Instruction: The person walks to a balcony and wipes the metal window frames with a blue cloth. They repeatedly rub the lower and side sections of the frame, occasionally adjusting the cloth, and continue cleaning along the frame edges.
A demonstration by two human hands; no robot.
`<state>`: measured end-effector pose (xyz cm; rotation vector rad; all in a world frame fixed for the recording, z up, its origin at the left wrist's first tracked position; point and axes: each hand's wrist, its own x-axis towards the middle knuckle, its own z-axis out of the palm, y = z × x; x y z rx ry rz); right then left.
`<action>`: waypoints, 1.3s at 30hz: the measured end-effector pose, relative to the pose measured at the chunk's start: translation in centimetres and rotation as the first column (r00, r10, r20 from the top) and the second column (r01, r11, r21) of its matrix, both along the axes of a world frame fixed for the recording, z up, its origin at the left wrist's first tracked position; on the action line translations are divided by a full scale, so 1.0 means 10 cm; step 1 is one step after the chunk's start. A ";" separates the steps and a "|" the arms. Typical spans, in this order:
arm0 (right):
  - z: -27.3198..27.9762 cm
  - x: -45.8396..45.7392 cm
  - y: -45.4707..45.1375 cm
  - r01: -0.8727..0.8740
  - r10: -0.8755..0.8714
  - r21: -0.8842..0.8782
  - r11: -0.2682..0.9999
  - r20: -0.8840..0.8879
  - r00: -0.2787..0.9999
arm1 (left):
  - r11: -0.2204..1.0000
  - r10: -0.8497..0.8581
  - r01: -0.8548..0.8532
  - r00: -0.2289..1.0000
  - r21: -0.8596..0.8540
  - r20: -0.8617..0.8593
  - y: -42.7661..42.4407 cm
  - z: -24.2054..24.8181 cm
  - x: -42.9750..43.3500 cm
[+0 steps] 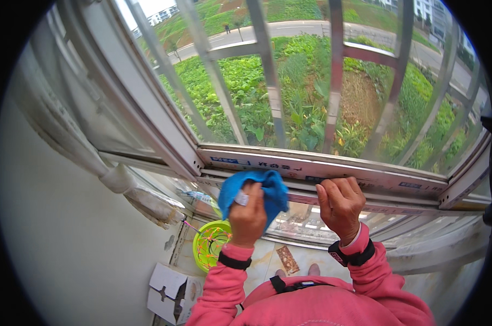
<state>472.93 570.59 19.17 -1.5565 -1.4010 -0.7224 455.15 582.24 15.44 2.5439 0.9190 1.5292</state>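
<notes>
A blue cloth (pixel 276 191) is bunched in my left hand (pixel 248 214), which presses it against the lower rail of a sliding window frame (pixel 225 161). Part of the cloth hangs below my fingers, and a small white tag shows on it. To the right, my right hand (pixel 341 203) rests on the same rail with its fingers curled over the edge; its fingertips are partly hidden. No separate object shows in it. Bluish printed film or tape covers parts of the frame. Behind the glass stand upright metal bars (pixel 274 98).
A tied white curtain (pixel 119 179) hangs at the left beside the wall. Below it are a lime-green basin (pixel 201 261) holding a colourful, netlike item and an opened white cardboard box (pixel 168 281). A brown patterned piece (pixel 287 259) lies on the tiled floor near my feet.
</notes>
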 end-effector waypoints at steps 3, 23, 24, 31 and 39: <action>0.00 0.02 0.00 0.007 -0.007 0.004 1.000 -0.011 1.000 | 0.999 0.052 -0.052 0.999 0.003 0.008 0.00 0.04 0.00; -0.03 0.17 -0.33 -0.212 0.242 0.196 0.957 -0.144 0.960 | 0.976 -0.165 0.202 0.930 0.081 -0.329 -0.73 -0.35 0.69; -0.03 0.19 -0.37 -0.223 0.248 0.186 0.957 -0.123 0.961 | 0.941 -0.339 0.333 0.922 -0.063 -0.187 -0.75 -0.39 0.71; -0.10 0.35 -0.43 -0.288 0.310 0.157 0.945 -0.140 0.940 | -0.041 -0.510 0.962 0.211 -0.269 0.834 -0.78 -0.57 0.96; -0.15 0.34 -0.40 -0.351 0.362 0.095 0.932 -0.147 0.921 | -0.280 -0.359 0.949 0.034 -0.142 0.933 -0.72 -0.61 0.97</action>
